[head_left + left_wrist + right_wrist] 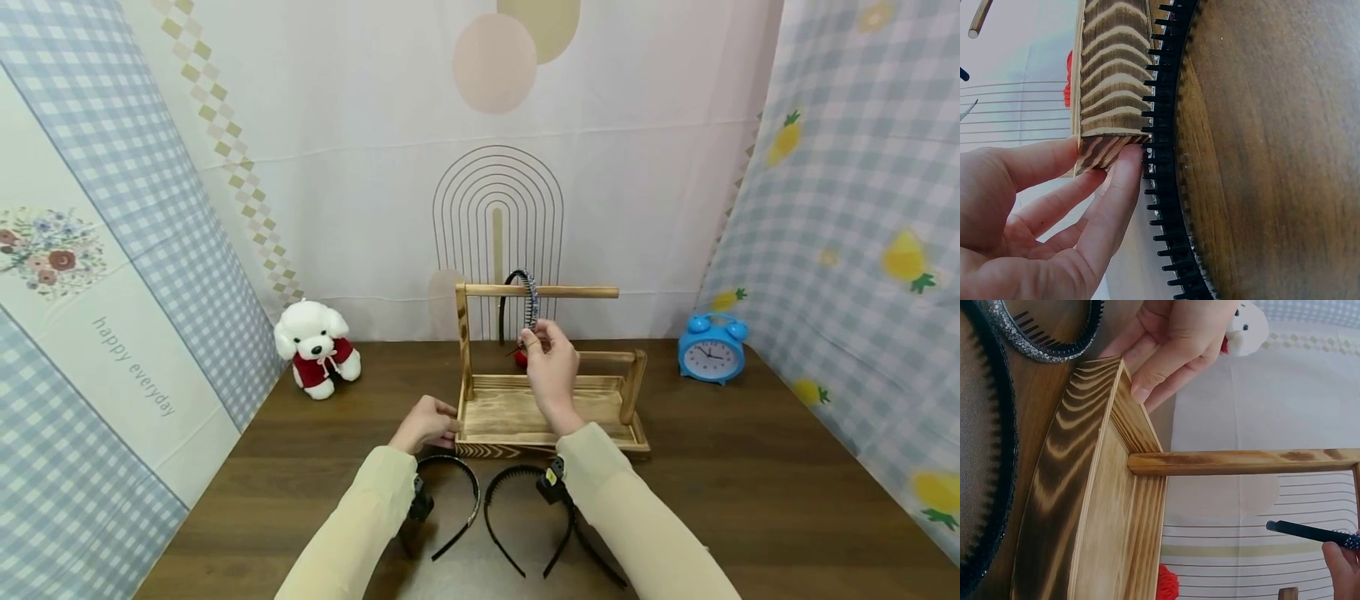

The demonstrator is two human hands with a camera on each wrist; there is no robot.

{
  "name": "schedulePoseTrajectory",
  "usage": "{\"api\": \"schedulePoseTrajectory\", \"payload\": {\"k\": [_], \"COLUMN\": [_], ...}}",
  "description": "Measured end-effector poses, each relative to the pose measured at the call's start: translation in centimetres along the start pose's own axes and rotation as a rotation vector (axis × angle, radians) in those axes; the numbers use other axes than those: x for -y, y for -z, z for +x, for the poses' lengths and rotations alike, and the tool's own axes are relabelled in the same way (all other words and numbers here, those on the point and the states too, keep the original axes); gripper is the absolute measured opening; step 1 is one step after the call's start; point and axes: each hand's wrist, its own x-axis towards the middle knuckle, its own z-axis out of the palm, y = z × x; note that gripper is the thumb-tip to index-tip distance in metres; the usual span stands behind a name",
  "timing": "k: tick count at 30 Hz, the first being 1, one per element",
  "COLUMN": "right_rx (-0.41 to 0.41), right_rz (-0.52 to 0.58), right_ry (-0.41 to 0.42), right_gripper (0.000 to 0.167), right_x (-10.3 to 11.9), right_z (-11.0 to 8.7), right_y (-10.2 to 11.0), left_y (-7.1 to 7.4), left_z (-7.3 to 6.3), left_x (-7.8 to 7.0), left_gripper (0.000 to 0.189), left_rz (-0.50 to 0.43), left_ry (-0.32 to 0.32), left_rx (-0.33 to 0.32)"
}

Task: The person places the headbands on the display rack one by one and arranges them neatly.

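A wooden stand with a tray base (pixel 495 451) and an upper bar (pixel 577 292) stands on the table. My right hand (pixel 553 367) pinches the lower end of a dark, sparkly toothed headband (pixel 531 292), which loops over that bar. In the right wrist view, one dark tip of this headband (pixel 1304 530) points out past my fingertips. My left hand (pixel 429 423) grips the tray's left end. The left wrist view has my left hand (pixel 1054 219) with thumb and fingers at the striped wooden corner (pixel 1100 152), beside a black toothed headband (pixel 1169 156).
Several headbands lie in front of the stand, including a left one (pixel 477 492) and a middle one (pixel 489 508); my right arm partly covers another (pixel 600 560). A white toy dog (pixel 311 333) sits left, a blue alarm clock (pixel 711 350) right. Something red (pixel 1167 582) shows behind the tray.
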Motion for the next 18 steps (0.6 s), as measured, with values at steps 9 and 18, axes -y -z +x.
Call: {"api": "schedulePoseTrajectory", "payload": {"k": [9,18], "right_rx": [0.083,0.141], "right_rz": [0.01,-0.048], "right_ry": [-0.008,-0.013], "right_gripper": [0.018,0.016], "right_x": [0.4,0.5], "right_z": [-0.3,-0.3], "right_y": [-1.1,-2.3], "left_y": [-0.1,-0.1], "left_z": [0.0,0.0], "left_x": [0.0,0.0], "left_gripper": [0.039,0.038], "left_rz": [0.01,0.001], "left_ry": [0.0,-0.001], "left_rx": [-0.01,-0.018]}}
